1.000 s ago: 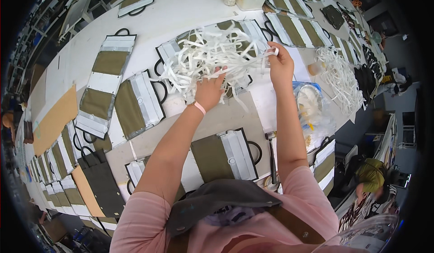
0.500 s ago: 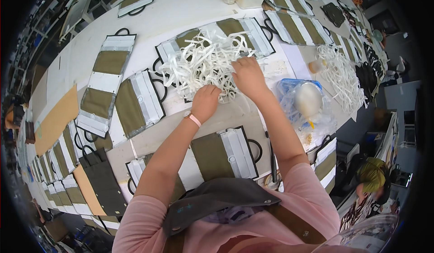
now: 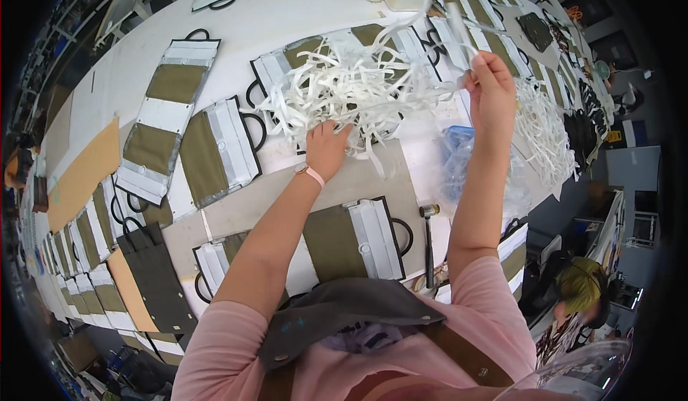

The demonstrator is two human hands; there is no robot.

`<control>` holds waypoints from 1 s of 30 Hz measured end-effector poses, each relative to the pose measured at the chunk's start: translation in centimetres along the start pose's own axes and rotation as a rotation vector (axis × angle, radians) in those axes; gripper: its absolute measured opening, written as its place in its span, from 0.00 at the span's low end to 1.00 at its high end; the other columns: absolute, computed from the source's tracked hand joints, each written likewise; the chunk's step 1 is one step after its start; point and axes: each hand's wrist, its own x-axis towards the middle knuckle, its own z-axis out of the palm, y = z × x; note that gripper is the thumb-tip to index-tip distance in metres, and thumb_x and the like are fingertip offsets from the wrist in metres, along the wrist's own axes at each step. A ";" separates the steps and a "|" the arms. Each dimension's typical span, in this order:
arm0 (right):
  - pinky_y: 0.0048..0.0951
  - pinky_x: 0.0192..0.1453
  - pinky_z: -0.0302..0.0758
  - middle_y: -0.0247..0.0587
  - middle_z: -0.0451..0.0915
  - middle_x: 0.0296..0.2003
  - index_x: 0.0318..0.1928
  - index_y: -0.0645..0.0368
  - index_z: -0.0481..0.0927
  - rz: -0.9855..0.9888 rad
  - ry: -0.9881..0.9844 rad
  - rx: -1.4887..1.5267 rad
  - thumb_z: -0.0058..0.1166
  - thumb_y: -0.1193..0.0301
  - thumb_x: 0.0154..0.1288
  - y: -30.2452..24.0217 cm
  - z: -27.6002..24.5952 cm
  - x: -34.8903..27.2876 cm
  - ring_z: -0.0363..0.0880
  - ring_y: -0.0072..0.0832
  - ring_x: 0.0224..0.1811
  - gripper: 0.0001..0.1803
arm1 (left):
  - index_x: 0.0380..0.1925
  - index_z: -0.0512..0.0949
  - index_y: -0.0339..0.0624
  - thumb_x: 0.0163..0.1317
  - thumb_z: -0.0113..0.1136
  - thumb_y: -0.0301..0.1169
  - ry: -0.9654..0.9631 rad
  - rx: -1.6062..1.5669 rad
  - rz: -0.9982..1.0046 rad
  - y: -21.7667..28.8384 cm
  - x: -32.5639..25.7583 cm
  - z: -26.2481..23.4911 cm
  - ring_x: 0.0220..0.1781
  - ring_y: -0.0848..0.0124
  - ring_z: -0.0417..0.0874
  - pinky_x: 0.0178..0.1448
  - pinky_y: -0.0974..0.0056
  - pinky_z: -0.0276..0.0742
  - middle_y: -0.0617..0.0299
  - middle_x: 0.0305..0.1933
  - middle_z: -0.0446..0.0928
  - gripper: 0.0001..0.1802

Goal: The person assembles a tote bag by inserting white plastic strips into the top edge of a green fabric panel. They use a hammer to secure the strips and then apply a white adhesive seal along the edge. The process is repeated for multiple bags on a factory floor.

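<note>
With our right hand point(image 3: 489, 97) we pinch a white strip point(image 3: 459, 32), thumb closed against fingers, its blurred end rising beyond the fingertips. Left of that grip, more lengths stretch back to the tangled pile point(image 3: 342, 89). Our left hand point(image 3: 326, 150) rests curled fingers on the pile's near edge; whether they grip any strands, we cannot tell. If we pull hard against a crossing loop, a knot could tighten; if the left fingers press too lightly, the heap could drag over the panel point(image 3: 301, 45) beneath. The strips look flat, smooth and limp, curling into loops. The panel, beyond the left fingers, alternates olive, cloth-like blocks with paler bands. Nearer us than the right fingers lies a crumpled, bluish plastic bag point(image 3: 457, 168).
</note>
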 end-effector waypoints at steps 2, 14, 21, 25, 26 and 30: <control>0.28 0.38 0.76 0.38 0.77 0.27 0.42 0.65 0.76 -0.106 0.054 0.070 0.50 0.74 0.71 -0.6 0.2 -0.6 0.76 0.24 0.27 0.06 | 0.58 0.77 0.57 0.56 0.64 0.32 0.018 -0.004 0.013 0.6 0.3 0.0 0.60 0.55 0.69 0.62 0.49 0.65 0.53 0.56 0.70 0.27; 0.28 0.29 0.64 0.40 0.68 0.23 0.32 0.65 0.70 -0.952 0.465 0.008 0.46 0.79 0.68 -17.3 -8.7 -4.5 0.66 0.28 0.24 0.05 | 0.64 0.73 0.66 0.62 0.62 0.41 -0.429 0.097 -0.236 0.2 2.3 -1.7 0.63 0.52 0.67 0.63 0.46 0.66 0.53 0.58 0.68 0.28; 0.29 0.26 0.57 0.42 0.67 0.29 0.33 0.63 0.68 -1.274 0.414 0.143 0.39 0.79 0.67 -29.2 -15.7 -14.2 0.60 0.27 0.23 0.05 | 0.64 0.72 0.62 0.64 0.57 0.39 -0.453 0.050 -0.190 -0.4 2.6 -0.9 0.64 0.48 0.69 0.68 0.43 0.62 0.48 0.62 0.69 0.26; 0.32 0.26 0.58 0.48 0.74 0.37 0.38 0.63 0.71 -1.462 0.554 0.050 0.42 0.78 0.67 -30.7 -14.1 -18.3 0.62 0.29 0.23 0.04 | 0.59 0.77 0.53 0.64 0.54 0.31 -0.227 0.096 -0.020 -0.4 1.1 -1.2 0.62 0.52 0.74 0.70 0.44 0.62 0.48 0.59 0.74 0.21; 0.32 0.26 0.59 0.49 0.76 0.38 0.39 0.63 0.72 -1.444 0.531 0.001 0.43 0.77 0.68 -31.1 -13.8 -19.5 0.62 0.29 0.24 0.04 | 0.57 0.78 0.51 0.64 0.53 0.29 -0.153 0.142 0.044 -0.1 0.7 -1.9 0.61 0.54 0.76 0.71 0.44 0.62 0.48 0.58 0.76 0.20; 0.17 0.24 0.59 0.48 0.77 0.34 0.42 0.68 0.73 -0.920 0.272 -0.141 0.46 0.78 0.69 -27.6 -10.3 -22.0 0.64 0.24 0.23 0.05 | 0.46 0.83 0.44 0.62 0.55 0.26 -0.036 -0.125 0.135 3.1 -1.3 -6.4 0.54 0.61 0.81 0.74 0.50 0.60 0.52 0.56 0.78 0.13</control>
